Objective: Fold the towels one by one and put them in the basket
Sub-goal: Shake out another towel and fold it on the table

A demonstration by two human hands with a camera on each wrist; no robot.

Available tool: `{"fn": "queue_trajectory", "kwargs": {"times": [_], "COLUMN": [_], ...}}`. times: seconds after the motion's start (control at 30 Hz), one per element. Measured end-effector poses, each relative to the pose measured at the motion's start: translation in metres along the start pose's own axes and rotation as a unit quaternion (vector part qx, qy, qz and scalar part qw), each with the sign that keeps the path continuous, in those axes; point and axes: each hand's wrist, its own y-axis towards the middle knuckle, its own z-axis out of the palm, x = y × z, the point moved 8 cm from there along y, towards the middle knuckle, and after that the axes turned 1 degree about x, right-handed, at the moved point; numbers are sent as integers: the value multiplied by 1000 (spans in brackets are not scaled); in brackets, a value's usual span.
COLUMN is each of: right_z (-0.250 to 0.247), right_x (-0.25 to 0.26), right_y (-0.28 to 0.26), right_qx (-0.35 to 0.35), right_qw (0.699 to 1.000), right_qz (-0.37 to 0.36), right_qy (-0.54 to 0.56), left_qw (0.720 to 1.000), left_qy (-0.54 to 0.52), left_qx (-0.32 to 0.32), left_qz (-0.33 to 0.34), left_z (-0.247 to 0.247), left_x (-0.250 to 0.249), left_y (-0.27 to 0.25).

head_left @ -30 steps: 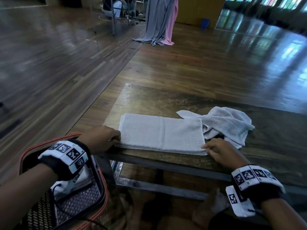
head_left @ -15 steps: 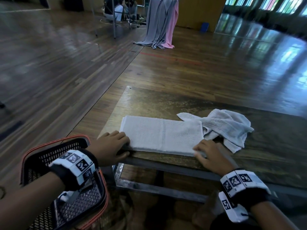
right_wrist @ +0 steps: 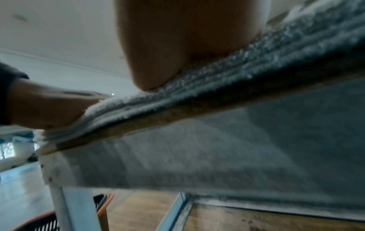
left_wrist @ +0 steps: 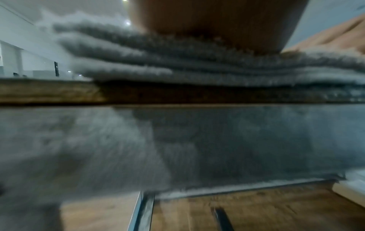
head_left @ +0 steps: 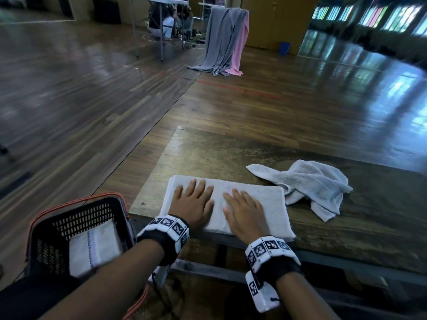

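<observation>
A folded grey towel point(head_left: 268, 204) lies flat at the near edge of the wooden table point(head_left: 231, 155). My left hand point(head_left: 194, 199) and my right hand point(head_left: 242, 211) rest palm down on it, side by side, fingers straight. From the wrist cameras the towel's stacked layers point(left_wrist: 197, 67) point(right_wrist: 256, 65) show edge on, with a palm pressing from above. A crumpled grey towel point(head_left: 309, 183) lies to the right on the table. The black basket point(head_left: 57, 227) with an orange rim stands on the floor at the left, holding a folded white towel point(head_left: 92, 248).
The table's metal frame point(head_left: 346, 264) runs below the near edge. Far back, grey and pink cloths point(head_left: 226, 40) hang over a rack, beside a table with a seated person point(head_left: 166, 21). Shiny wooden floor surrounds the table.
Both hands left the towel's left and right ends and came onto its top, pressing it flat. The head view shifted, so the basket's inside now shows.
</observation>
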Motion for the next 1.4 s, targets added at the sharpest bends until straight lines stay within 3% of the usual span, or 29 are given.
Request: {"fn": "queue_trajectory", "kwargs": {"times": [0.07, 0.17, 0.3, 0.4, 0.47, 0.57, 0.63, 0.7, 0.83, 1.1, 1.3, 1.4], "right_z": [10, 13, 2, -17, -40, -71, -82, -85, -73, -13, -11, -41], "right_x": [-13, -62, -114, -117, -103, -60, -22, 15, 66, 111, 128, 139], "right_y": [-5, -20, -40, -43, -34, -3, 23, 48, 85, 120, 134, 134], "right_qx": [32, 57, 69, 39, -27, -102, -117, -101, -22, 173, 151, 22], "right_qw": [999, 997, 989, 987, 987, 990, 992, 995, 998, 981, 982, 990], "right_qz": [-4, 47, 124, 140, 129, 84, 32, -14, -54, -91, -109, -138], "right_qy": [-19, -33, -45, -65, -89, -56, -24, -4, 13, -1, -36, 20], "left_qw": [1000, 999, 996, 989, 975, 931, 893, 874, 860, 849, 825, 831], "left_qy": [11, 11, -5, -25, -81, -208, -329, -384, -406, -434, -479, -463], "left_qx": [-3, -31, -35, -48, -76, -96, -79, -65, -104, -81, -70, -122], "left_qz": [-12, -37, -87, -135, -192, -283, -297, -290, -291, -289, -291, -283], "left_z": [6, 2, -3, -13, -22, -20, -9, -4, -12, -15, -23, -47], "left_x": [12, 38, 65, 76, 86, 102, 103, 96, 91, 91, 92, 99], "left_y": [-4, -17, -41, -62, -78, -100, -106, -106, -98, -96, -99, -94]}}
